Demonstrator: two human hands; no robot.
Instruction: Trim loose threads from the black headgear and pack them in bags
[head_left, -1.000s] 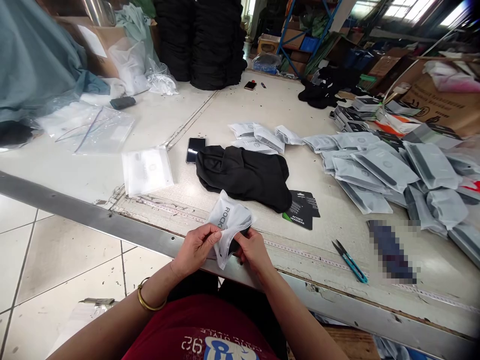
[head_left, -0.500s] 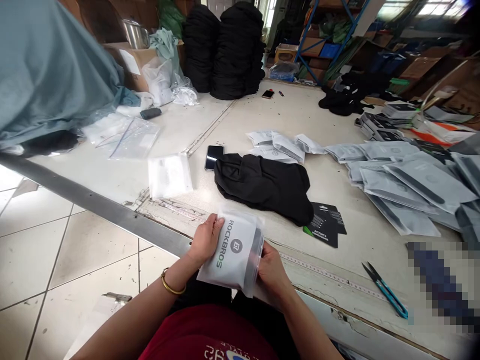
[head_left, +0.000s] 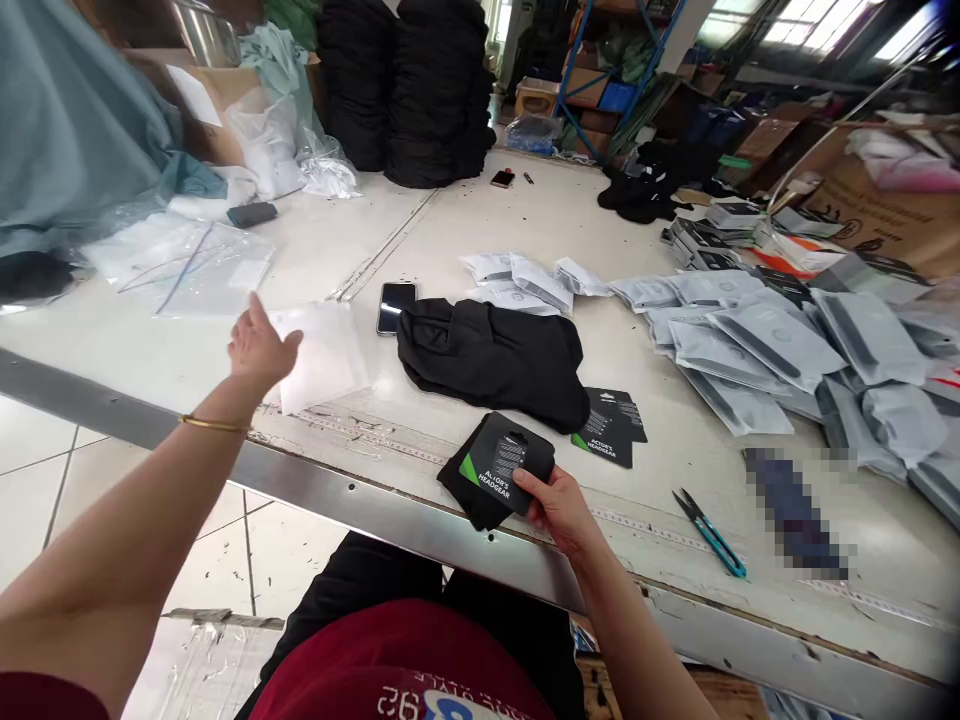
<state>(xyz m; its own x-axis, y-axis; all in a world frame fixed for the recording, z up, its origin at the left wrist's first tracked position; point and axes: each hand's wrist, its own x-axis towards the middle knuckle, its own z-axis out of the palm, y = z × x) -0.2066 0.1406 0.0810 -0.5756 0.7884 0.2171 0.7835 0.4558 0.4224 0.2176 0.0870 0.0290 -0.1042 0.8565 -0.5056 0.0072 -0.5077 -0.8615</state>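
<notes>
In my right hand [head_left: 555,500] I grip a black header card [head_left: 499,465] printed "ACTOR'S HEADGEAR", with folded black fabric [head_left: 469,480] behind it, over the table's front edge. My thumb lies on the card's face. My left hand [head_left: 259,345] is open, fingers extended, at the left edge of a stack of frosted white plastic bags [head_left: 326,355]; whether it touches them I cannot tell. Beyond my right hand lies a pile of black fabric pieces [head_left: 491,360]. More black cards [head_left: 607,430] stick out beside that pile.
Blue-handled thread snips [head_left: 712,535] lie at the right. Packed frosted pouches [head_left: 750,340] are heaped beyond them. A phone [head_left: 395,307] rests beside the black pile. Clear plastic bags [head_left: 217,270] lie at the left; tall black fabric stacks [head_left: 435,95] stand at the back.
Both hands held a frosted ROCKBROS bag before; neither holds it now. My left hand has moved left to the white bags. My right hand now holds the card with folded black fabric.
</notes>
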